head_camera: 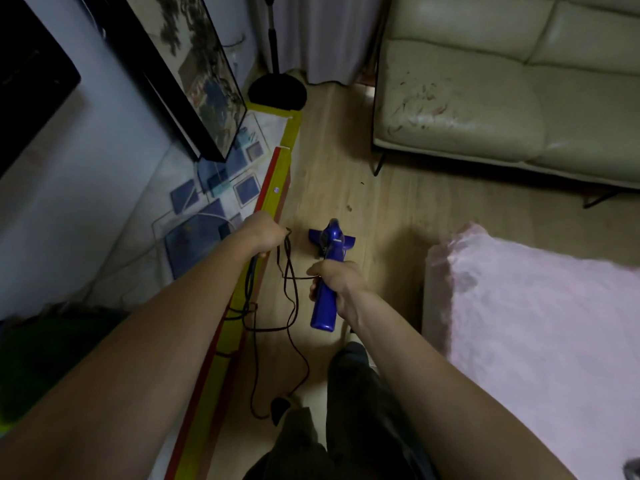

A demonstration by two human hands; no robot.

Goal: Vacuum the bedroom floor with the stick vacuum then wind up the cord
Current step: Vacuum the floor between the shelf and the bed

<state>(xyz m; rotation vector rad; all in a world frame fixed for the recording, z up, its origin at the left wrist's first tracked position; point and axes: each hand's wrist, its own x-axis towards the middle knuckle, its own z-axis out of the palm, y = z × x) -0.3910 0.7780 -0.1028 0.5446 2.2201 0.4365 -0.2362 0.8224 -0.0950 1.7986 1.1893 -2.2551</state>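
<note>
The stick vacuum (329, 258) stands on the wood floor (377, 202), its lower body hidden beneath the right hand (337, 280) gripping its handle. Left of the vacuum, the left hand (265, 233) holds looped cord (291, 289). A pale sofa (485, 109) sits beyond, a pink bed (540, 323) to the vacuum's right.

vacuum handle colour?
Blue. The vacuum is blue along its handle and floor head, gripped by the right hand; head view is the only one.

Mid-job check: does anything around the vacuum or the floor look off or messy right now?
Yes. The dark cord hangs in loose, tangled loops from the left hand to the floor near the person's feet, not yet wound. The sofa seat cushion shows scuffed, reddish marks. Small dark debris specks lie ahead of the blue vacuum.
</note>
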